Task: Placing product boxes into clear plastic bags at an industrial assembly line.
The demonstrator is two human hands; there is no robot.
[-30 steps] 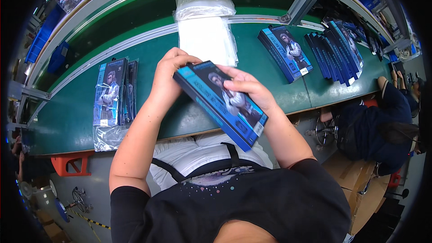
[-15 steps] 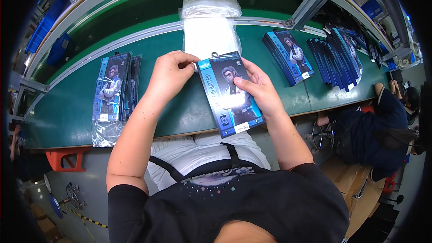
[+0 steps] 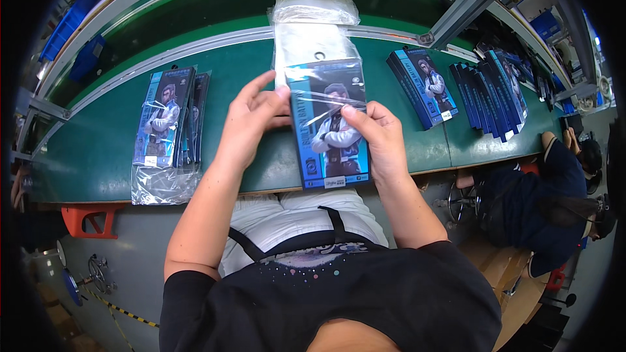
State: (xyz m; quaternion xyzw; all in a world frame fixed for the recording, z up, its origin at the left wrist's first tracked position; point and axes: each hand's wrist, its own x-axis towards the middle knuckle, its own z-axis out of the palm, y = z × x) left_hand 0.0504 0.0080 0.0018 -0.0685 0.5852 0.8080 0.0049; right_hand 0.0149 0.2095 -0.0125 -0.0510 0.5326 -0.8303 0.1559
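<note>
A flat blue-and-black retail box [image 3: 334, 146] with a printed figure is upright in front of me, above the table's near edge. Creased, shiny clear film shows across its front, and a small hanging tab stands out at its top. My right hand [image 3: 381, 137] grips the box's right edge, thumb on the front and the other fingers partly behind. At the upper left edge is my left hand [image 3: 251, 117], its thumb and forefinger apart; some fingertips reach close to the edge, and whether they touch the film is unclear.
Clear plastic bags [image 3: 306, 36] lie in a stack behind the box. Bagged boxes [image 3: 160, 117] are piled at left on the green table [image 3: 91, 150]. More boxes stand at right, in a near stack [image 3: 424, 88] and a fanned row [image 3: 486, 101]. A person [image 3: 541, 195] sits at far right.
The box has turned from tilted to nearly upright and risen slightly, with film creases now across its front. My left hand has opened from a pinch at the upper left corner.
</note>
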